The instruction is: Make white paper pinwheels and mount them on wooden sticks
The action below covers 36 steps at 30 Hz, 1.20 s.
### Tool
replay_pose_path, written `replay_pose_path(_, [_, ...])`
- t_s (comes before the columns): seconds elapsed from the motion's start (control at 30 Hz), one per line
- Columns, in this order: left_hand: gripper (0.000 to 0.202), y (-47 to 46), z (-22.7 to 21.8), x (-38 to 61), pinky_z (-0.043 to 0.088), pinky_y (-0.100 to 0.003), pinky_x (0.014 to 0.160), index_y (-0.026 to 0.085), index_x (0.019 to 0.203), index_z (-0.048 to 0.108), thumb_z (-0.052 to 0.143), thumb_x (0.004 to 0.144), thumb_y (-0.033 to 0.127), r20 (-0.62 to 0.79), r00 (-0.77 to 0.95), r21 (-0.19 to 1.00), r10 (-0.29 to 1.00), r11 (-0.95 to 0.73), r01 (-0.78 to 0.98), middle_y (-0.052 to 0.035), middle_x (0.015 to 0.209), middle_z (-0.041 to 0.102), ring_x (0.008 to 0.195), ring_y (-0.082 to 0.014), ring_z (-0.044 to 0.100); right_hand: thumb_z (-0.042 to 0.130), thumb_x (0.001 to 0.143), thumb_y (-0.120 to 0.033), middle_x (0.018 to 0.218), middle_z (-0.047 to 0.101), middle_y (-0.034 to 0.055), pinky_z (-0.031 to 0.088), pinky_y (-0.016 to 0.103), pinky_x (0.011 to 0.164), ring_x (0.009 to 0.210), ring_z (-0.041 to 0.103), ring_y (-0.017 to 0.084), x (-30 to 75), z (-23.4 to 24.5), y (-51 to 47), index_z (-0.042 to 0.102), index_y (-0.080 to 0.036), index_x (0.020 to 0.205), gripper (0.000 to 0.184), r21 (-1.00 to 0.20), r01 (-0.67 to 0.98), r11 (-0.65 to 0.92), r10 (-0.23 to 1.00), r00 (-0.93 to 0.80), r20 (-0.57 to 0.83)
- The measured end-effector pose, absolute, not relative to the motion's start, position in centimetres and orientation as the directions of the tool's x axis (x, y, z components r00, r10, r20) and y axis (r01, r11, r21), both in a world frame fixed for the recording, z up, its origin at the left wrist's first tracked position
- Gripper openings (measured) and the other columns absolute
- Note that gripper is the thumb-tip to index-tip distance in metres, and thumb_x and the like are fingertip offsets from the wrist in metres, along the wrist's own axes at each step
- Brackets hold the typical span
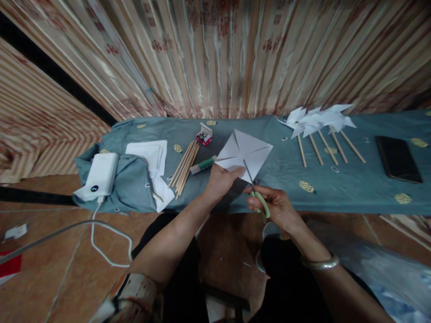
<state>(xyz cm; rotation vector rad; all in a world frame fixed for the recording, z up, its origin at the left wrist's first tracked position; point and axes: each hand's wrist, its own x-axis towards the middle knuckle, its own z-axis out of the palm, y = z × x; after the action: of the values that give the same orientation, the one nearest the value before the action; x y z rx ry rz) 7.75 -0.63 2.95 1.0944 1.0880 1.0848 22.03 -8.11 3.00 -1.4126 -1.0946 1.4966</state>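
My left hand [220, 179] pinches the near corner of a white paper square [244, 150] creased along its diagonals, holding it just above a low table with a blue-green cloth [353, 179]. My right hand [274, 206] is closed around green-handled scissors [257, 193]. Their blades point up into the lower corner of the paper, along a crease. Both hands work at the table's near edge.
Left of the paper lie a glue stick [203, 164], a bundle of wooden sticks [184, 168], a small red box of pins [204, 136], white paper sheets [150, 154] and a white power bank [99, 175] with cable. Finished paper pinwheels on sticks [318, 123] and a black phone [398, 159] lie right.
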Motion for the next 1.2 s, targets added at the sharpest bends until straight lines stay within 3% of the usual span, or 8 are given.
replay_pose_path(0.53, [0.014, -0.9, 2.9, 7.6, 0.045, -0.03, 0.062, 0.02, 0.061, 0.059, 0.071, 0.062, 0.028, -0.128, 0.142, 0.977, 0.982, 0.149, -0.153, -0.0037, 0.069, 0.065, 0.068, -0.0192, 0.059, 0.087, 0.049, -0.05, 0.052, 0.056, -0.0036, 0.041, 0.022, 0.044, 0.047, 0.05, 0.009, 21.8, 2.8, -8.1, 0.071, -0.019, 0.077, 0.045, -0.932, -0.053, -0.358, 0.933, -0.045, -0.356])
replay_pose_path(0.83, [0.014, -0.9, 2.8, 7.6, 0.045, -0.027, 0.059, 0.02, 0.065, 0.059, 0.071, 0.061, 0.027, -0.135, 0.143, 0.967, 0.981, 0.162, -0.199, -0.0007, 0.068, 0.063, 0.062, -0.0151, 0.057, 0.088, 0.046, -0.049, 0.05, 0.055, -0.0049, 0.04, 0.022, 0.043, 0.046, 0.05, 0.009, 21.5, 3.2, -8.0, 0.069, -0.019, 0.074, 0.045, -0.925, -0.053, -0.376, 0.926, -0.041, -0.374])
replay_pose_path(1.03, [0.012, -0.9, 2.4, 7.6, 0.046, -0.027, 0.059, 0.02, 0.065, 0.061, 0.071, 0.062, 0.025, -0.152, 0.146, 0.964, 0.977, 0.18, -0.197, -0.0002, 0.07, 0.065, 0.064, -0.0156, 0.06, 0.084, 0.053, -0.053, 0.055, 0.057, -0.0037, 0.042, 0.022, 0.047, 0.05, 0.053, 0.01, 21.8, 2.1, -8.2, 0.07, -0.019, 0.082, 0.047, -0.934, -0.01, -0.358, 0.931, -0.074, -0.357])
replay_pose_path(1.2, [0.01, -0.4, 2.0, 7.5, 0.051, -0.028, 0.061, 0.021, 0.068, 0.064, 0.071, 0.061, 0.024, -0.186, 0.156, 0.937, 0.97, 0.223, -0.268, -0.0006, 0.075, 0.069, 0.067, -0.0166, 0.063, 0.078, 0.064, -0.054, 0.052, 0.05, -0.0058, 0.035, 0.022, 0.046, 0.048, 0.044, 0.008, 22.6, 1.0, -8.5, 0.071, -0.017, 0.086, 0.043, -0.954, 0.15, -0.26, 0.954, -0.109, -0.278])
